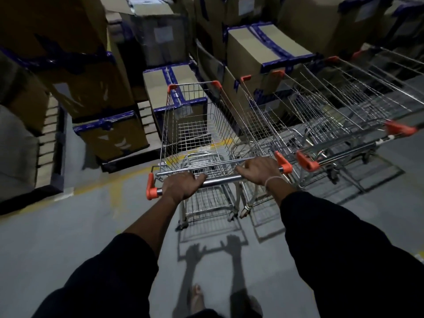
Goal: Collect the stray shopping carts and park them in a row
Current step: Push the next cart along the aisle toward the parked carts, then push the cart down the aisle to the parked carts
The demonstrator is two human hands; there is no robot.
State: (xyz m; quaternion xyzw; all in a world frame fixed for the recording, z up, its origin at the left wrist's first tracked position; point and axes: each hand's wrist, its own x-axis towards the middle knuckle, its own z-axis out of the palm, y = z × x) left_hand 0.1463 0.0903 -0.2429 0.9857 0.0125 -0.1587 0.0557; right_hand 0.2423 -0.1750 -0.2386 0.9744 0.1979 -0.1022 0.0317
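Note:
A wire shopping cart (195,125) with orange corner caps stands straight in front of me, its basket empty. Both hands grip its chrome handle bar (220,180): my left hand (181,185) near the left orange end, my right hand (259,169) near the right end. Directly to its right stand parked carts (332,111) side by side, their orange handle ends (306,161) nearly level with my cart's handle. My cart's right side sits close against the nearest parked cart.
Stacked cardboard boxes (257,53) with blue tape rise right behind the carts. More boxes on a pallet (110,134) stand at the left. A yellow floor line (114,182) runs across the grey concrete. My feet show at the bottom edge.

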